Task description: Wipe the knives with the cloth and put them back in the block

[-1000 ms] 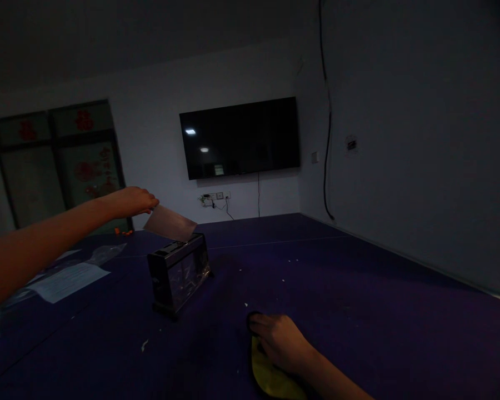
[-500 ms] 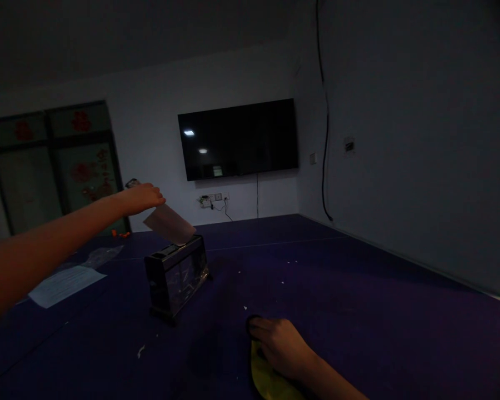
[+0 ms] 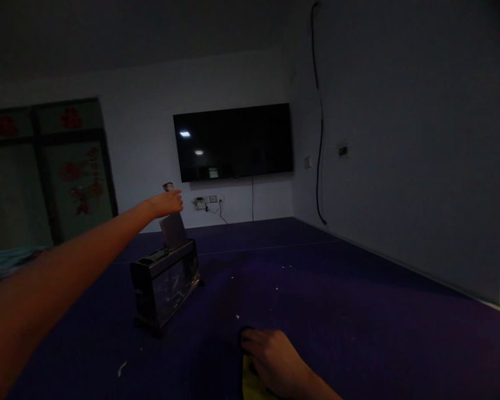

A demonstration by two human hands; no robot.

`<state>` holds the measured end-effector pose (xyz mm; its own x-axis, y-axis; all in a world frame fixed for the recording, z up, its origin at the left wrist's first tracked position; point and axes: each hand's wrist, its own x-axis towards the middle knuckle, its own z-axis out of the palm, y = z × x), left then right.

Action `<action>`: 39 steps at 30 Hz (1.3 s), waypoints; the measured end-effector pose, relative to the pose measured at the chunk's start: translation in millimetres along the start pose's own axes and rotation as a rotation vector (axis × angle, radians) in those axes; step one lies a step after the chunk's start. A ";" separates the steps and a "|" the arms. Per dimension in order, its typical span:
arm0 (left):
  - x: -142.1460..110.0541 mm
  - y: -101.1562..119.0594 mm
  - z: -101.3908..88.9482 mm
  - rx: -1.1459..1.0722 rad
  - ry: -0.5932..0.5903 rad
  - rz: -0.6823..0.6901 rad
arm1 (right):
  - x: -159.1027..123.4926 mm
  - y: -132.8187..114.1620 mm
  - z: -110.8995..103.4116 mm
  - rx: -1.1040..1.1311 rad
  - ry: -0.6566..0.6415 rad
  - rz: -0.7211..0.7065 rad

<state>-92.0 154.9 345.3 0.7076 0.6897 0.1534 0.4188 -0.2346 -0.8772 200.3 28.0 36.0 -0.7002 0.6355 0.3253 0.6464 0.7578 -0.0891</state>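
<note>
Plainly, the left grip [image 3: 166, 204] pinches a flat sheet [image 3: 174, 230], the right grip [image 3: 273, 355] a rounded black piece [image 3: 240, 336].

Single view, from person's head. Faces forward and down, across purple tabletop [image 3: 316, 328] to far wall; television [image 3: 233, 144] well off, near frame centre. Right hand [image 3: 273, 355] near, low at bottom edge. Left hand [image 3: 166, 204] farther out, forearm entering from left edge. Side wall [image 3: 408, 155] runs along right.

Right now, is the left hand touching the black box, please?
Apart: the head view shows the left hand above the black box with the sheet between them.
</note>
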 end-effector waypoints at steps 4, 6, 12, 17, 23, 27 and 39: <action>8.2 18.9 19.7 -0.037 0.018 0.031 | 0.2 3.9 7.7 0.028 0.047 -0.012; 11.4 30.5 29.7 -0.059 0.023 0.045 | 0.6 5.5 10.1 0.029 0.052 -0.016; 14.7 61.1 54.4 -0.102 0.034 0.042 | 1.6 2.2 0.5 0.037 0.002 -0.014; 12.4 73.5 65.3 -0.112 0.014 0.051 | 0.9 -0.6 -1.6 0.007 -0.002 -0.017; 9.3 85.9 70.4 -0.128 0.023 0.049 | 0.3 3.2 8.1 0.013 0.041 -0.017; 7.5 89.4 66.3 -0.163 0.034 0.015 | 1.5 2.9 5.4 0.020 0.035 -0.018; -23.6 68.2 32.8 -0.438 -0.110 -1.073 | 1.2 2.0 4.0 0.005 0.020 -0.028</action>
<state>-98.8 145.1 266.9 -0.1734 0.7286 0.6626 0.9490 0.3035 -0.0854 199.5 30.9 32.5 -0.7117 0.6113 0.3461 0.6254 0.7758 -0.0840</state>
